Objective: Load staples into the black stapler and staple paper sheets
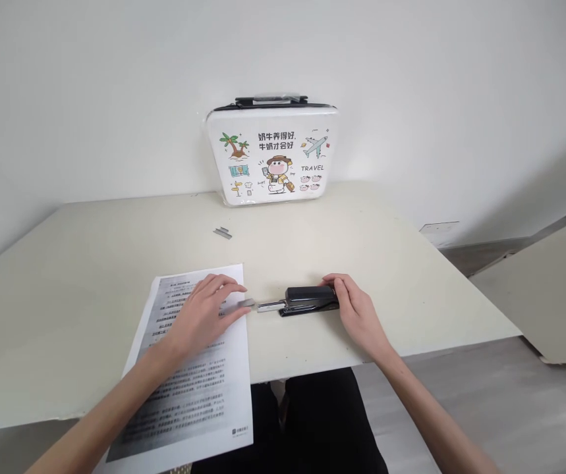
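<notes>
A black stapler [312,295] lies on its side along the table, with my right hand [359,316] closed around its right end. Its metal staple tray [271,306] is slid out of the left end. Just left of that tray, my left hand [208,306] has a small grey strip of staples [246,303] between thumb and fingers. The strip is slightly blurred, and I cannot tell whether it touches the tray. Under my left hand and forearm lies a printed sheet of paper [188,421], partly covered and hanging past the table's front edge.
More staple strips [222,232] lie farther back on the pale table [89,263]. A white cartoon-printed case [273,155] with a black handle stands against the wall. My legs [322,421] are under the front edge. Another pale surface [554,289] stands at the right.
</notes>
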Demonstrator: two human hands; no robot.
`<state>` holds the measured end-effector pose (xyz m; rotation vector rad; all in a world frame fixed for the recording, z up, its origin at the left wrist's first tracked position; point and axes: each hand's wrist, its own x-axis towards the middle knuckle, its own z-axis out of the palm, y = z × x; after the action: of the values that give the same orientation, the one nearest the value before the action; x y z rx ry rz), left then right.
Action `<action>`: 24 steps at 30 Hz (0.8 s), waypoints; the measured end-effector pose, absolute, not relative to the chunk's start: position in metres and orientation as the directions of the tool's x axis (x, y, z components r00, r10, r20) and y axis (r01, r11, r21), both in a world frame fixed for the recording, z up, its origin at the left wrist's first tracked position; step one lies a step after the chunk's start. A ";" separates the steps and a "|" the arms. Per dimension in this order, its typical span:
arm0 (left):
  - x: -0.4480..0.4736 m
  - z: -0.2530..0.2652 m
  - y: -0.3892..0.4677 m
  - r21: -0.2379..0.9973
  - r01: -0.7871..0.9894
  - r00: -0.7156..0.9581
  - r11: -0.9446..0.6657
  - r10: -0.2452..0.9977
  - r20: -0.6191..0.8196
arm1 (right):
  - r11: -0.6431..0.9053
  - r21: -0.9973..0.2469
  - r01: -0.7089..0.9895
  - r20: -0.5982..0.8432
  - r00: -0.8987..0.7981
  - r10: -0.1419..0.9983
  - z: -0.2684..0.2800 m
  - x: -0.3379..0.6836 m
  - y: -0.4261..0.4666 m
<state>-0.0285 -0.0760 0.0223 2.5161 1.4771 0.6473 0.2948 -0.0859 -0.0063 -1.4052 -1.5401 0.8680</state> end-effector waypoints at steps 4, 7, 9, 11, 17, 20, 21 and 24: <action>-0.025 0.020 -0.074 0.337 0.784 0.450 -0.521 0.852 0.268 | 0.127 -0.906 0.405 0.144 0.011 0.990 -0.008 0.295 -0.085; -0.020 0.022 -0.078 0.354 0.782 0.436 -0.512 0.857 0.276 | 0.125 -0.904 0.408 0.143 0.013 0.990 -0.009 0.296 -0.085; -0.018 0.026 -0.082 0.369 0.778 0.416 -0.509 0.857 0.303 | 0.122 -0.905 0.406 0.139 0.012 0.990 -0.009 0.296 -0.085; -0.015 0.030 -0.086 0.385 0.765 0.409 -0.516 0.851 0.329 | 0.121 -0.906 0.406 0.137 0.012 0.990 -0.009 0.296 -0.085; 0.001 0.037 -0.094 0.298 0.707 0.534 -0.642 0.760 0.371 | 0.122 -0.905 0.408 0.138 0.009 0.990 -0.008 0.296 -0.086; 0.006 0.036 -0.093 0.222 0.696 0.584 -0.683 0.718 0.377 | 0.118 -0.906 0.407 0.133 0.008 0.991 -0.008 0.296 -0.086; 0.007 0.036 -0.093 0.200 0.692 0.603 -0.693 0.708 0.368 | 0.118 -0.906 0.407 0.132 0.008 0.991 -0.007 0.296 -0.086; 0.008 0.036 -0.091 0.157 0.686 0.636 -0.711 0.690 0.345 | 0.121 -0.906 0.405 0.134 0.003 0.991 -0.007 0.297 -0.086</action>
<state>0.0078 -0.0906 0.0358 2.8317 1.1905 0.6039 0.2966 -0.0856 -0.0072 -1.4163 -1.5408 0.8617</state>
